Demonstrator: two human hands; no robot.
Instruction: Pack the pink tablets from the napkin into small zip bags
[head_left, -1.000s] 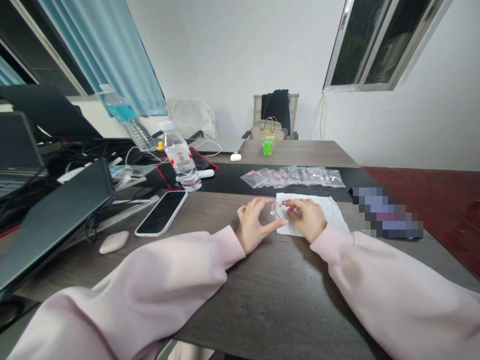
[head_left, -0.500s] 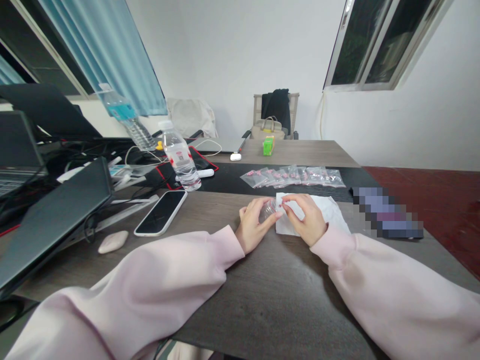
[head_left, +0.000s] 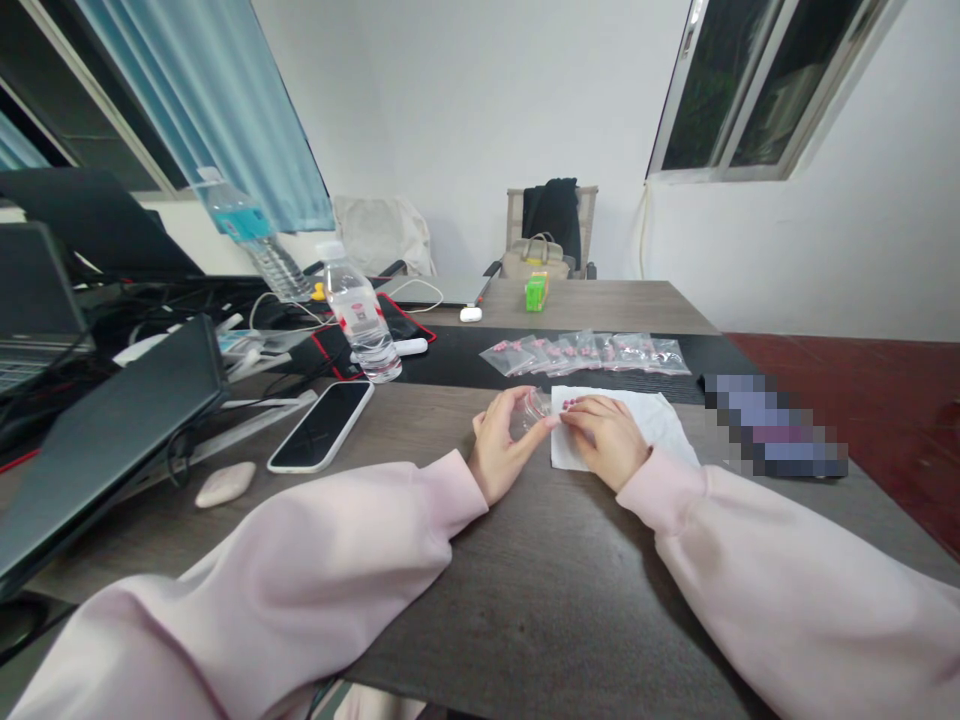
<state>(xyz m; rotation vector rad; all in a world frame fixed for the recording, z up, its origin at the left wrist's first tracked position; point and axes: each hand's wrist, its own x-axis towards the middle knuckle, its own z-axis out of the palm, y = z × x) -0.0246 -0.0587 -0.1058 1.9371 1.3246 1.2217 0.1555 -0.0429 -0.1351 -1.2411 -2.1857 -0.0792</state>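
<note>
My left hand point(head_left: 499, 442) is closed around a small clear plastic bag point(head_left: 534, 406), its mouth turned toward the right hand. Fingers together, my right hand point(head_left: 606, 437) rests low over a white sheet of paper point(head_left: 664, 425), its fingertips close beside the bag and my left thumb. Whatever sits between those fingertips is too small or hidden to make out. Several small pink pellets point(head_left: 570, 403) lie on the paper just past the right fingers. Beyond both hands, a row of overlapping clear bags point(head_left: 585, 352) with pink pieces inside stretches across the black strip of the table.
To the left are a phone point(head_left: 322, 427), a water bottle point(head_left: 362, 318), a pale mouse-like object point(head_left: 226, 485) and a tilted laptop point(head_left: 112, 440). A blurred dark object point(head_left: 776, 427) lies at the right edge. A small green box point(head_left: 535, 293) stands farther back.
My right hand has lowered slightly and its fingers have drawn together toward the bag's mouth. The pink pellets on the paper show more now. The left hand shifted slightly left with the bag.
</note>
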